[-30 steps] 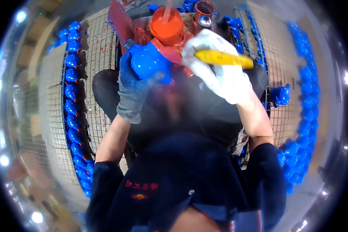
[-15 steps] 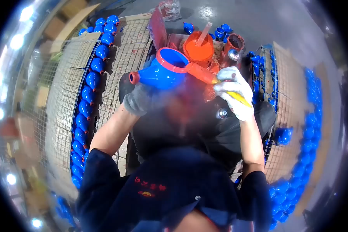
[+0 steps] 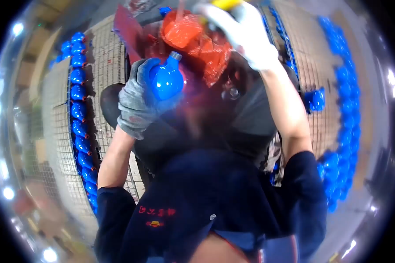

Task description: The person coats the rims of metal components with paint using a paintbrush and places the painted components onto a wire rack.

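My left hand (image 3: 138,98), in a grey glove, is wrapped round a glossy blue vessel (image 3: 167,82). The vessel's narrow neck points up, and no red shows on it from this side. In a white glove, my right hand (image 3: 245,33) is closed on a yellow-handled brush (image 3: 226,4) at the top of the view; the glove is blurred and the brush's far end cannot be made out. Just left of that hand stands a container of orange-red paint (image 3: 181,31), with a stick in it. Red-coated plastic (image 3: 213,57) hangs below the container.
Rows of blue vessels (image 3: 79,109) line the rack (image 3: 112,57) on the left, and more (image 3: 347,114) are on the right. A single blue vessel (image 3: 314,100) lies on the right rack (image 3: 327,131). A shiny round object (image 3: 232,93) is near my knees.
The blue vessel has turned from its red-rimmed opening to its neck pointing up. My right hand has moved up and away from it with the brush. The view has shifted too.
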Tool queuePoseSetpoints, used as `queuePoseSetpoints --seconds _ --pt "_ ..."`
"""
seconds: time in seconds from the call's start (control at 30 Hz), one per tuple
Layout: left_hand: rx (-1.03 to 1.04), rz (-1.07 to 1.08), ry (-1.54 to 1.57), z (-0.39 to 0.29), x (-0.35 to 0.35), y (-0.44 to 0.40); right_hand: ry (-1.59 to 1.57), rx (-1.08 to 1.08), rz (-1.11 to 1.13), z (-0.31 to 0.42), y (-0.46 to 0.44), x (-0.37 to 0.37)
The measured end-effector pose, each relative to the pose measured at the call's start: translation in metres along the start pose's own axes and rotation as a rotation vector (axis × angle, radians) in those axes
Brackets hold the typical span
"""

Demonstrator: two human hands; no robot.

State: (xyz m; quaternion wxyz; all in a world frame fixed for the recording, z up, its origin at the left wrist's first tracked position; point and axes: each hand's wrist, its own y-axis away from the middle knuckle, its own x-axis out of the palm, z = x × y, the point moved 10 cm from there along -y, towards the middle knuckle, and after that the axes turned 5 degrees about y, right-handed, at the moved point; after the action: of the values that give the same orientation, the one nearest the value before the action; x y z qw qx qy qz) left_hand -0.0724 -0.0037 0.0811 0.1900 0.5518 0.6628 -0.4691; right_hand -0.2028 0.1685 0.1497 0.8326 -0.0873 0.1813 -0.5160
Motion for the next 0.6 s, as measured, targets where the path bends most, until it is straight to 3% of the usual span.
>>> queuePoseSetpoints --seconds 0.07,0.13,0.17,0.27,0.4,0.43,0.53,0.57,0.6 --pt "0.097 0.015 -0.104 -0.022 0.005 0.003 0.293 0.03 0.184 -0.004 -0.011 0.016" --pt "0.154 0.055 -0.144 -0.027 0.013 0.006 0.414 -0.145 0.24 0.001 -0.018 0.032" --pt "0.179 0.07 -0.169 -0.03 0.015 0.007 0.437 0.003 0.372 -0.014 -0.017 0.038" --pt "0.106 0.127 -0.068 -0.024 0.018 0.005 0.459 -0.146 0.373 -0.013 -0.015 0.045" --pt "-0.123 0.194 0.243 0.003 0.029 0.006 0.47 -0.098 0.364 -0.013 -0.004 0.043" --pt "-0.178 0.186 0.428 0.014 0.033 0.01 0.448 -0.081 0.322 -0.013 0.0 0.039" --pt "-0.636 0.215 1.137 0.044 0.054 0.027 0.427 -0.188 0.153 -0.024 0.013 0.027" --pt "-0.687 0.242 1.286 0.045 0.056 0.03 0.279 -0.205 0.129 -0.038 0.015 0.024" --pt "-0.703 0.27 1.329 0.06 0.058 0.037 0.15 -0.086 0.112 -0.043 0.02 0.021"
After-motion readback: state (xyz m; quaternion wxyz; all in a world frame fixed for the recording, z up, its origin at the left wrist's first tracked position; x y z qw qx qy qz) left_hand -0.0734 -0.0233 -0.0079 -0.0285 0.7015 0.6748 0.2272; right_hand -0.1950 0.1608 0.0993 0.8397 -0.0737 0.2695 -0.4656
